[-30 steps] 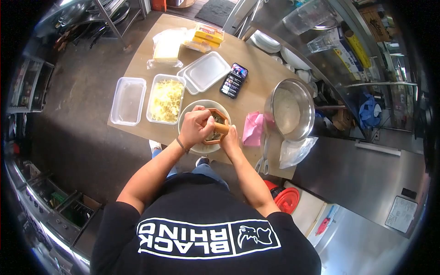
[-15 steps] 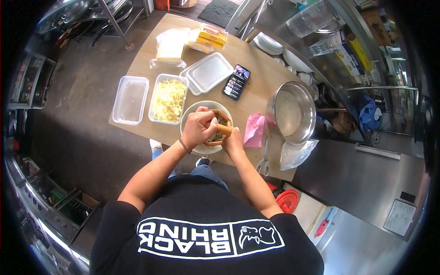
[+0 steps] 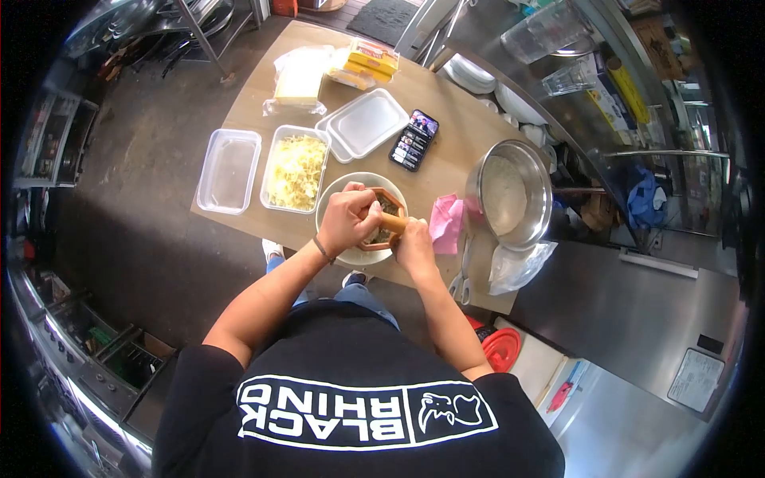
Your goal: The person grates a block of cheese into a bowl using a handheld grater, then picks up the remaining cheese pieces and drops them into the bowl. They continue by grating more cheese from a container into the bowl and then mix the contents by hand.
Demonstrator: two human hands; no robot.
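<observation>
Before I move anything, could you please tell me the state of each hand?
Left hand: closed, apparently on the wooden handle, above the octagonal container.
Right hand: closed, apparently at the wooden handle's right end; exact grip hidden.

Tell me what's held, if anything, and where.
A brown octagonal object: left hand at its left side, right hand at the right end of the tan cylinder across it. Finger contact partly hidden.

Lit phone [image 3: 413, 140] and pink cloth [image 3: 447, 224]
</observation>
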